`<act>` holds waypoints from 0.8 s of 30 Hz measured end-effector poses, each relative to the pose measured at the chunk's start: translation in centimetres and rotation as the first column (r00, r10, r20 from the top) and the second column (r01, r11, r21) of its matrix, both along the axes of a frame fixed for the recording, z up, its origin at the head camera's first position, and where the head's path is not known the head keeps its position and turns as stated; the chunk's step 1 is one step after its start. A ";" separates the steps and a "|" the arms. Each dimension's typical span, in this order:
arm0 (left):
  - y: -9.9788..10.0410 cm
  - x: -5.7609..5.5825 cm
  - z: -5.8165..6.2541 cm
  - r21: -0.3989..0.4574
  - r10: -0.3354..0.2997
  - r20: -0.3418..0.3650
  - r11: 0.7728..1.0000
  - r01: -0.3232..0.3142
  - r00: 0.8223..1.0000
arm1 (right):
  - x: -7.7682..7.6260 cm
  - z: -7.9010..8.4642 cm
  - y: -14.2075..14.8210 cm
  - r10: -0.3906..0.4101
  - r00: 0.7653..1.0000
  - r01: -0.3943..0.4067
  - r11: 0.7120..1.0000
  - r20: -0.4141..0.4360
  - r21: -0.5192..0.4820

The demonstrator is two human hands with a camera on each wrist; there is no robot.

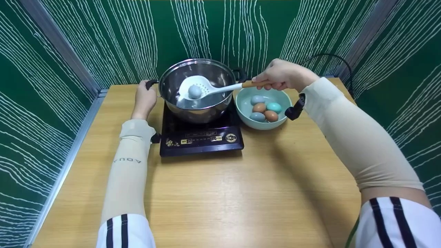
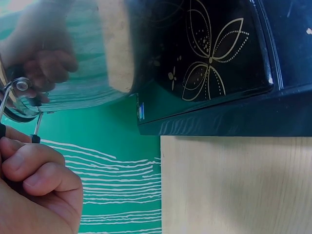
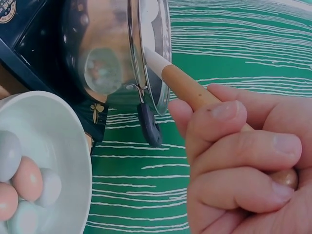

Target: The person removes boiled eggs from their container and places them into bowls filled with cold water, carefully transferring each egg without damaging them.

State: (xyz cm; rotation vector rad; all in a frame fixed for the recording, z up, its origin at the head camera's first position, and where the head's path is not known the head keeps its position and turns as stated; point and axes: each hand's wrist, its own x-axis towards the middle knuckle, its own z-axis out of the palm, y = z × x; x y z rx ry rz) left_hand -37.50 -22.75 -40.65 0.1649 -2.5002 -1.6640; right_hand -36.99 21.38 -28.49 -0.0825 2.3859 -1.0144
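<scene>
My left hand (image 1: 144,98) grips the black left handle (image 1: 151,83) of a shiny steel pot (image 1: 198,113); curled fingers show in the left wrist view. With my right hand (image 1: 280,76) I hold a slotted spoon by its wooden handle (image 3: 187,87). The spoon's white perforated bowl (image 1: 187,83) is over the pot's opening and carries one pale blue-grey egg (image 1: 195,92). Right of the pot, a pale green bowl (image 1: 263,126) holds several eggs, among them a brown egg (image 1: 271,116) and a turquoise egg (image 1: 274,107).
The pot stands on a black induction cooker (image 1: 201,141) with a printed front panel. A wooden table (image 1: 220,193) carries everything. Green walls (image 1: 220,34) with white streaks rise behind and at both sides. A black cable (image 1: 344,62) runs at the back right.
</scene>
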 end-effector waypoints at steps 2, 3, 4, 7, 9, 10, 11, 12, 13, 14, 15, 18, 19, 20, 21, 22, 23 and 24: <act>0.0 0.0 0.0 0.001 -0.003 0.003 1.000 0.003 1.000 | 0.1 0.1 0.4 -0.013 1.000 0.013 1.000 -0.006 0.010; 0.0 0.0 0.0 0.001 -0.004 0.003 1.000 0.004 1.000 | 0.1 0.2 0.6 -0.020 1.000 0.020 1.000 -0.010 0.013; 0.0 0.0 0.0 0.001 -0.003 0.007 1.000 0.003 1.000 | 0.2 0.2 0.8 -0.028 1.000 0.028 0.999 -0.013 0.015; 0.0 0.0 -0.1 -0.001 0.001 0.000 1.000 -0.001 1.000 | 0.5 0.4 1.5 -0.051 0.999 0.051 0.999 -0.016 0.009; 0.0 0.0 -0.1 -0.001 0.003 -0.005 1.000 -0.003 1.000 | 0.6 0.5 1.8 -0.062 0.998 0.063 0.998 -0.019 0.004; 0.0 0.0 -0.1 -0.002 0.003 -0.007 1.000 -0.003 1.000 | 0.7 0.6 2.0 -0.064 0.998 0.064 0.998 -0.019 0.003; 0.0 0.0 -0.1 -0.004 0.004 -0.011 1.000 -0.004 1.000 | 0.8 0.6 2.2 -0.066 0.998 0.066 0.998 -0.020 0.001; 0.0 0.0 -0.1 -0.007 0.004 -0.013 1.000 -0.005 1.000 | 0.8 0.7 2.3 -0.068 0.997 0.068 0.998 -0.021 0.000; 0.0 0.0 -0.1 -0.009 0.005 -0.014 1.000 -0.005 1.000 | 0.9 0.7 2.5 -0.071 0.997 0.071 0.997 -0.022 -0.001; 0.1 0.1 -0.1 -0.009 0.005 -0.010 1.000 -0.005 1.000 | 1.0 0.8 2.6 -0.074 0.997 0.074 0.997 -0.025 0.000; 0.1 0.1 -0.1 -0.011 0.005 -0.006 1.000 -0.005 1.000 | 1.0 0.9 2.8 -0.077 0.997 0.077 0.997 -0.025 -0.001; 0.1 0.2 0.0 -0.012 0.004 0.005 1.000 -0.004 1.000 | 1.2 1.1 3.3 -0.087 0.996 0.087 0.996 -0.035 -0.002; 0.1 0.2 0.0 -0.011 0.002 0.009 1.000 -0.002 1.000 | 1.3 1.2 3.4 -0.091 0.995 0.091 0.996 -0.039 -0.003; 0.1 0.2 0.0 -0.011 0.000 0.013 1.000 0.000 1.000 | 1.3 1.2 3.6 -0.095 0.994 0.095 0.995 -0.045 -0.003; 0.1 0.2 0.0 -0.011 -0.001 0.016 1.000 0.001 1.000 | 1.4 1.3 3.7 -0.099 0.994 0.099 0.995 -0.048 -0.005; 0.1 0.1 0.1 -0.012 -0.002 0.021 1.000 0.002 1.000 | 1.5 1.4 3.9 -0.105 0.993 0.105 0.994 -0.052 -0.006; 0.0 0.1 0.1 -0.014 -0.002 0.024 1.000 0.002 1.000 | 1.6 1.5 4.0 -0.112 0.992 0.111 0.994 -0.055 -0.010; 0.0 0.1 0.1 -0.017 0.000 0.027 1.000 0.000 1.000 | 1.6 1.6 4.1 -0.116 0.992 0.115 0.993 -0.058 -0.012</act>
